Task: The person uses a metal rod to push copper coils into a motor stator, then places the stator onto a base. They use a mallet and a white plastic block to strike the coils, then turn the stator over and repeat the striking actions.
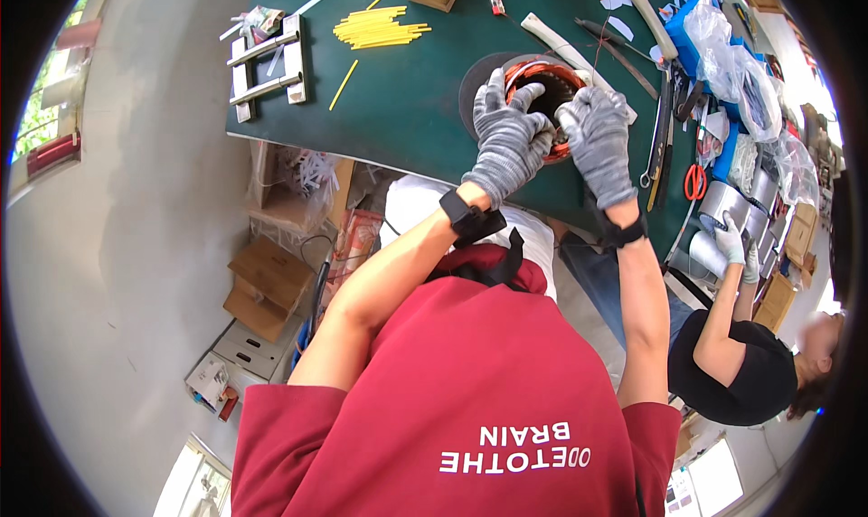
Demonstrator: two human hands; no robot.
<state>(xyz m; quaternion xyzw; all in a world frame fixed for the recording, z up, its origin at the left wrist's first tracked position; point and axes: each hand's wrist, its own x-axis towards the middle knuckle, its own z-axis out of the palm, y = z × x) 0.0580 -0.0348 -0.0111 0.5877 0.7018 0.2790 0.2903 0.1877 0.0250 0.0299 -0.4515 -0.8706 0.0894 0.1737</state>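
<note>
Fingers of the gloved left hand (pixel 512 142) reach onto the left edge of a wire-wound stator (pixel 553 70), thumb apart from the rest and lying over the opening. Fingers of the gloved right hand (pixel 599 137) are bunched and bent at the right edge. Whether either set is closed on a strand or only presses cannot be told: the gloves cover the contact points.

Position: stator on the dark green worktop (pixel 398 124), near its front edge, a dark round disc (pixel 470 90) showing beside it on the left. Open bore faces up toward the head camera; long axis judged roughly upright, though lens bend makes any slight tilt uncertain.

Governing relation (judged): the orange winding (pixel 532 68) rings the bore, and both hands meet it from opposite sides, with the opening between them. Neither hand is clearly nearer; the left covers more of the near side, the right sits at the rim. Far arc of the winding is exposed, lying beyond the fingertips; near arc is mostly hidden by the left glove.

Surroundings: loose yellow strips (pixel 378 29) well apart to the far left; a metal frame (pixel 267 70) farther left; red-handled scissors (pixel 695 182) off to the right.
</note>
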